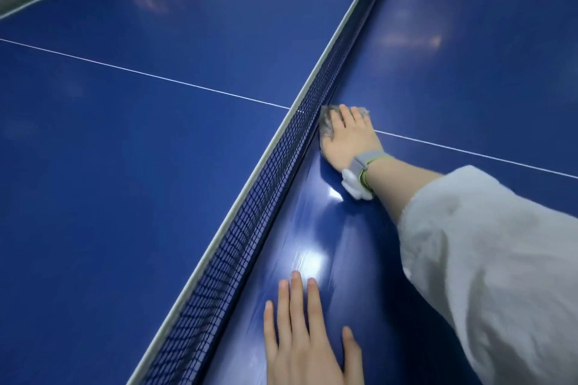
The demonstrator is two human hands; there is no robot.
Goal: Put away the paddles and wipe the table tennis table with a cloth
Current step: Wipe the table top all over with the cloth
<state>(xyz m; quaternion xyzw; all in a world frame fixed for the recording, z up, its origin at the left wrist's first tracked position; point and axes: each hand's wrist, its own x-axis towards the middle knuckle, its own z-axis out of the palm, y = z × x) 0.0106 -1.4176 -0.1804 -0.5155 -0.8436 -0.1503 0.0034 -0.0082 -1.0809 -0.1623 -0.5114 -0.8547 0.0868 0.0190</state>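
- R hand (347,134): flat, fingers straight, pressing a grey cloth (327,123) onto the blue surface (453,72); open grip, palm down, no curl round the cloth.
- Cloth sits right beside the net (275,172), on the near side, where the white centre line (469,151) meets it; mostly hidden under the hand.
- R wrist: grey strap w/ white device (356,178); white fuzzy sleeve (484,244) pushed up the forearm.
- L hand (303,331): open, fingers straight & spread, resting flat on the surface near the net, holds nothing.
- Wet-looking streaks & glare (308,259) between the two hands.
- No paddles in view.
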